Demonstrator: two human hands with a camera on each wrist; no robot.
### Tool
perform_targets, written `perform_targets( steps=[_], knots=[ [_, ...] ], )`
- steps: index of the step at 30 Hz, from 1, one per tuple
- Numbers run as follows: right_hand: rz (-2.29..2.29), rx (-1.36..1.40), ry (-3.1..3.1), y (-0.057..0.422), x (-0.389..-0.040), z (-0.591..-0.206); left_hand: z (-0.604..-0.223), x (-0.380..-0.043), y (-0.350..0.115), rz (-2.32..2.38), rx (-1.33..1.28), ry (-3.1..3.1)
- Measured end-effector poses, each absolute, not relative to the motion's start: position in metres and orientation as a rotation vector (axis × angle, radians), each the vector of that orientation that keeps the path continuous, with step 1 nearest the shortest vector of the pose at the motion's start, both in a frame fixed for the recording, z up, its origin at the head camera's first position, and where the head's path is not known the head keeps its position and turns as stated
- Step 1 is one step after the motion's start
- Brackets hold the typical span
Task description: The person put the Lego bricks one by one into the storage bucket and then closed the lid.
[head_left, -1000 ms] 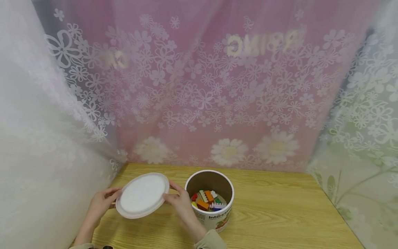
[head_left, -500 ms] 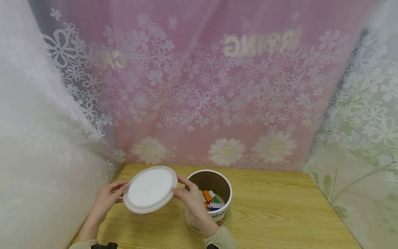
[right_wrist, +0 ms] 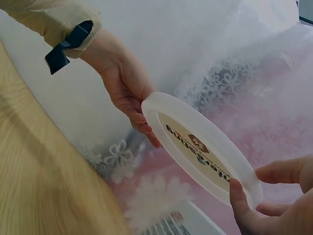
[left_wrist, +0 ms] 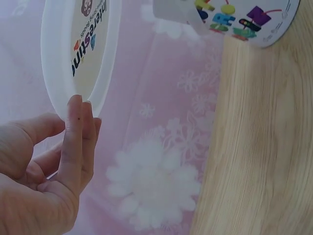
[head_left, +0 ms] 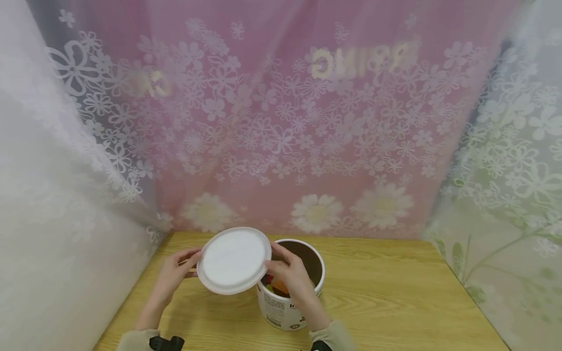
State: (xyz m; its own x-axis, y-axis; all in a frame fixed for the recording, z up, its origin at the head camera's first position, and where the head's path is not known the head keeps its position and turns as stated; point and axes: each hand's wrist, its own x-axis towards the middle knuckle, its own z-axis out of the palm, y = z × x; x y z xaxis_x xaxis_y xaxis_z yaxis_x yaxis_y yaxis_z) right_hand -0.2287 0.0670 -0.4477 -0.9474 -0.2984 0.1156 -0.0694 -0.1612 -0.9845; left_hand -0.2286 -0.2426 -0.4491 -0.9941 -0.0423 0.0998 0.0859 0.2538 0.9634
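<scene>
A round white lid (head_left: 234, 261) is held tilted above the table, its plain white face toward the head camera. My left hand (head_left: 174, 273) pinches its left edge between thumb and fingers. On the opposite edge, my right hand (head_left: 291, 273) grips the rim the same way. The lid's printed face, lettered "Interesting", shows in the left wrist view (left_wrist: 90, 44) and the right wrist view. Behind the right hand stands a white round tub (head_left: 274, 309) with a printed side. Toy bricks (head_left: 279, 287) in several colours lie inside it, partly hidden by the hand and lid.
The tub stands on a wooden table (head_left: 386, 292). A pink flowered curtain (head_left: 281, 146) hangs along the back edge. White sheer curtains close in the left side (head_left: 66, 234) and the right side (head_left: 505, 195).
Both hands have carried the lid to the right and slightly up, so that it now overlaps the tub's left rim. More of the bricks are covered from the head view.
</scene>
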Motion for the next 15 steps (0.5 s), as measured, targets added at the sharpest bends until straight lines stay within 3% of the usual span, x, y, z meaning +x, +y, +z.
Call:
perform_targets(
  steps=[15],
  knots=[
    [-2.317,-0.413,1.916,0.119,-0.236,-0.447,-0.448,-0.249,-0.188,-2.013,-0.177,-2.216]
  ],
)
